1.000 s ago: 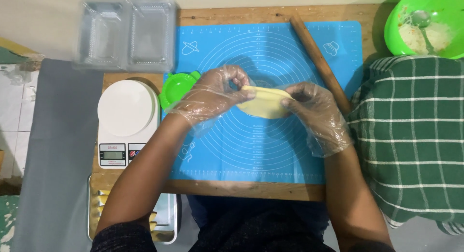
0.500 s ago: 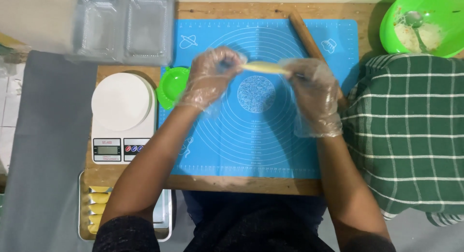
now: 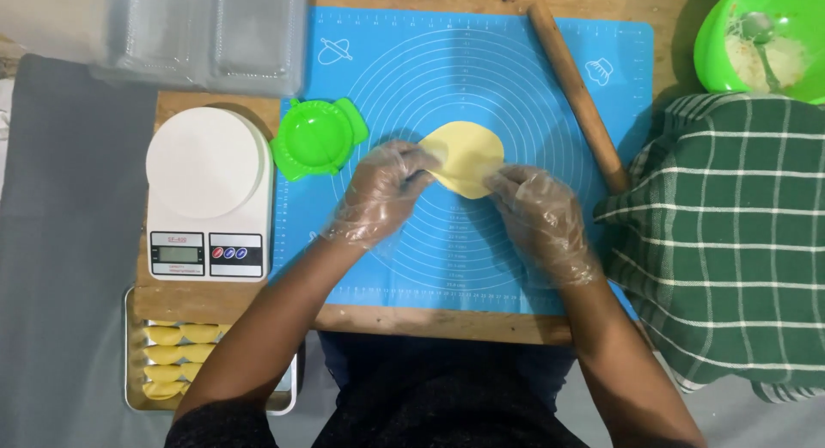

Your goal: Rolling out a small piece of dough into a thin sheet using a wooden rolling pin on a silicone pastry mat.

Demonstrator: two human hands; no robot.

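A flat yellow round of dough (image 3: 468, 156) is held just above the middle of a blue silicone baking mat (image 3: 412, 78). My left hand (image 3: 378, 194), in a clear plastic glove, pinches the round's left edge. The gloved fingers of my right hand (image 3: 541, 216) grip its lower right edge. Left of my left hand, at the mat's edge, lies a green round dumpling press (image 3: 318, 138), open and empty.
A wooden rolling pin (image 3: 576, 91) lies slanted on the mat's right side. A white kitchen scale (image 3: 206, 190) stands at left, a tray of folded yellow dumplings (image 3: 172, 358) below it. Clear plastic containers (image 3: 206, 35) at top left, a green bowl with filling (image 3: 760, 39) top right, a green checked cloth (image 3: 730, 242) right.
The dough round was held on edge higher over the mat; now both hands have brought it down and flatter, its full round face showing. The view has also shifted.
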